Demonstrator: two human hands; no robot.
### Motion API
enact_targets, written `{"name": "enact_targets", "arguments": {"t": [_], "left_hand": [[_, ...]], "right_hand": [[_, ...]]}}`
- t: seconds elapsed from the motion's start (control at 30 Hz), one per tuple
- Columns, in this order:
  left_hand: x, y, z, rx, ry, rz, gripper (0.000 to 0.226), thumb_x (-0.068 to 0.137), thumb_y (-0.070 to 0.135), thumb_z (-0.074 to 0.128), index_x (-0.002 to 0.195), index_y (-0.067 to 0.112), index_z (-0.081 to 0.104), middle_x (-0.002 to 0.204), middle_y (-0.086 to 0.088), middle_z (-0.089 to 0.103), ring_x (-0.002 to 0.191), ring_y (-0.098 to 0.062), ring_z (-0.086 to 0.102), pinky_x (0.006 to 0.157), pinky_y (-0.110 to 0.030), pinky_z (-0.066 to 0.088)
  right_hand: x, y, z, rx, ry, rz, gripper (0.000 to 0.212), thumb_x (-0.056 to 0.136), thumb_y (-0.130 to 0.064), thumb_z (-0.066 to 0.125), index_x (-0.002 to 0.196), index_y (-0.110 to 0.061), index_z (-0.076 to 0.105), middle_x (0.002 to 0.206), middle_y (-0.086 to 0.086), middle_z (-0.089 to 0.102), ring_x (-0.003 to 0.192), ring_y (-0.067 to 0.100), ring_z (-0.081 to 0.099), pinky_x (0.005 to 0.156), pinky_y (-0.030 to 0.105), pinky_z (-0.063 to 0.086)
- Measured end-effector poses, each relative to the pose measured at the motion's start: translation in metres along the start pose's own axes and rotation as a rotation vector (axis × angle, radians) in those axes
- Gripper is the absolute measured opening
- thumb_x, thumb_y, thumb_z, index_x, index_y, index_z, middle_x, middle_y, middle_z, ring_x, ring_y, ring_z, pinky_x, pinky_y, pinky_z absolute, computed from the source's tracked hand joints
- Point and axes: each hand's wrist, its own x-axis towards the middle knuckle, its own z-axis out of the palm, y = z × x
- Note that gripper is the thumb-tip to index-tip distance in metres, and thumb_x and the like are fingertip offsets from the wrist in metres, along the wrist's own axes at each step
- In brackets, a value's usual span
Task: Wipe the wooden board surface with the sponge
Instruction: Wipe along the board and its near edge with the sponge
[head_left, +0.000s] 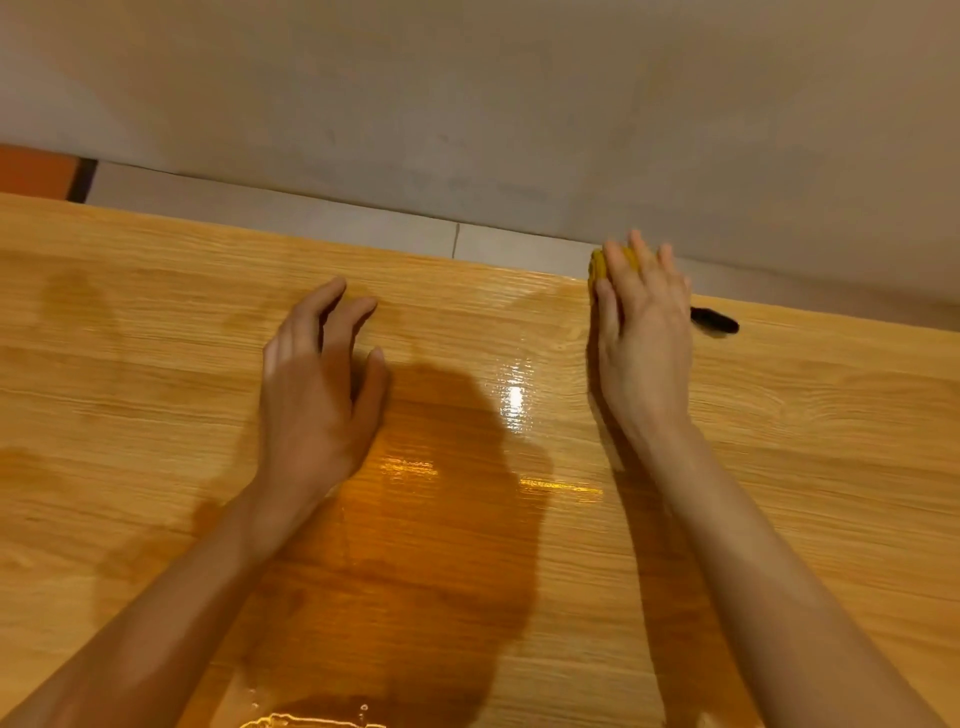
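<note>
From the head camera, looking down: the board (779, 467) fills the lower frame, pale wood grain with a glossy wet sheen down the middle, bright glints between the two arms and a small pool at the near edge. Beyond its far edge runs a strip of pale floor (311, 213), then a grey wall (467, 93).

The right hand (644, 332) lies flat, fingers together, pressing the sponge (597, 267) down at the far edge of the board. Only a yellow corner pokes out past the fingertips and thumb side; the rest is hidden under the palm. It is a push-down hold, not a pinch.

The left hand (317, 384) is empty, fingers loosely spread and curled, fingertips on or just above the wood; I cannot tell which. It looks set to brace.

A small dark thing (714, 321) sits on the board just right of the right hand; too blurred to name.

By my reckoning the sponge is light, soft and squashy, soaked by now, so it will flatten under the palm and may skid on that slick finish. A flat palm over its middle, fingers wrapping the front edge, seems the safest hold. So close to the far edge, a long push could send it over.
</note>
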Motion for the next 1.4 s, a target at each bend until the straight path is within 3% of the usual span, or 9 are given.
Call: {"name": "enact_targets", "arguments": {"t": [0.2,0.4,0.63,0.73,0.87,1.0,1.1,1.27,1.4], "left_hand": [[0.001,-0.001,-0.001,0.021,0.002,0.021,0.044,0.101,0.030,0.048,0.141,0.010,0.051,0.151,-0.013,0.041,0.136,-0.031,0.045,0.108,-0.045,0.033],[0.000,0.000,-0.002,0.025,-0.007,0.008,0.044,0.101,0.026,0.049,0.141,0.010,0.051,0.152,-0.012,0.041,0.137,-0.031,0.044,0.108,-0.045,0.034],[0.002,0.002,-0.004,0.057,-0.025,-0.020,0.045,0.100,0.028,0.048,0.140,0.010,0.052,0.152,-0.013,0.041,0.134,-0.034,0.046,0.106,-0.048,0.037],[0.001,0.002,-0.003,0.071,-0.023,0.001,0.044,0.099,0.023,0.052,0.140,0.005,0.052,0.151,-0.018,0.042,0.135,-0.037,0.046,0.108,-0.051,0.038],[0.001,0.002,-0.002,0.087,-0.027,0.011,0.045,0.100,0.023,0.050,0.141,0.005,0.051,0.152,-0.019,0.042,0.138,-0.037,0.042,0.109,-0.050,0.035],[0.001,0.002,-0.002,0.094,-0.030,0.007,0.045,0.101,0.027,0.046,0.142,0.008,0.050,0.153,-0.016,0.041,0.140,-0.035,0.040,0.110,-0.048,0.034],[0.001,0.002,-0.002,0.085,-0.033,0.008,0.045,0.101,0.026,0.047,0.142,0.008,0.050,0.153,-0.016,0.041,0.141,-0.034,0.040,0.111,-0.047,0.033],[0.001,0.000,0.000,0.088,-0.019,0.027,0.044,0.102,0.026,0.046,0.141,0.006,0.051,0.151,-0.019,0.042,0.136,-0.038,0.044,0.108,-0.051,0.037],[0.001,-0.001,0.001,0.098,-0.006,0.024,0.043,0.101,0.026,0.046,0.140,0.008,0.052,0.151,-0.019,0.043,0.135,-0.040,0.045,0.106,-0.053,0.038]], "right_hand": [[-0.105,-0.003,0.008,0.021,-0.041,-0.151,0.045,0.103,-0.014,0.043,0.147,-0.017,0.037,0.158,0.004,0.027,0.151,0.026,0.011,0.123,0.050,0.011],[0.005,-0.037,0.026,0.033,-0.033,-0.052,0.042,0.106,-0.024,0.032,0.147,-0.020,0.039,0.158,0.001,0.029,0.150,0.023,0.011,0.124,0.038,0.004],[-0.104,-0.040,0.042,0.034,-0.104,-0.145,0.046,0.102,-0.020,0.044,0.147,-0.021,0.037,0.159,0.002,0.025,0.151,0.026,0.007,0.124,0.046,0.006],[-0.040,-0.059,0.051,-0.005,-0.066,-0.197,0.043,0.104,-0.021,0.039,0.147,-0.019,0.039,0.158,0.005,0.029,0.150,0.029,0.012,0.123,0.046,0.008],[0.002,-0.091,0.069,-0.046,0.012,-0.010,0.043,0.106,-0.025,0.030,0.148,-0.020,0.037,0.157,0.004,0.030,0.150,0.027,0.013,0.124,0.044,0.006],[-0.016,-0.089,0.068,-0.147,-0.071,-0.251,0.046,0.105,-0.030,0.033,0.150,-0.021,0.031,0.158,0.006,0.028,0.149,0.029,0.013,0.123,0.044,0.009],[0.009,-0.050,0.039,-0.190,-0.022,-0.213,0.038,0.103,-0.033,0.036,0.134,-0.017,0.050,0.130,0.012,0.055,0.124,0.035,0.044,0.110,0.041,0.027],[0.020,0.029,-0.023,-0.309,0.010,0.113,0.037,0.104,-0.028,0.029,0.103,-0.006,0.059,0.105,0.024,0.061,0.101,0.038,0.049,0.101,0.044,0.032],[0.033,-0.020,0.004,-0.284,0.066,0.151,0.043,0.104,-0.024,0.029,0.089,0.000,0.062,0.095,0.027,0.065,0.089,0.040,0.056,0.075,0.043,0.037]]}}
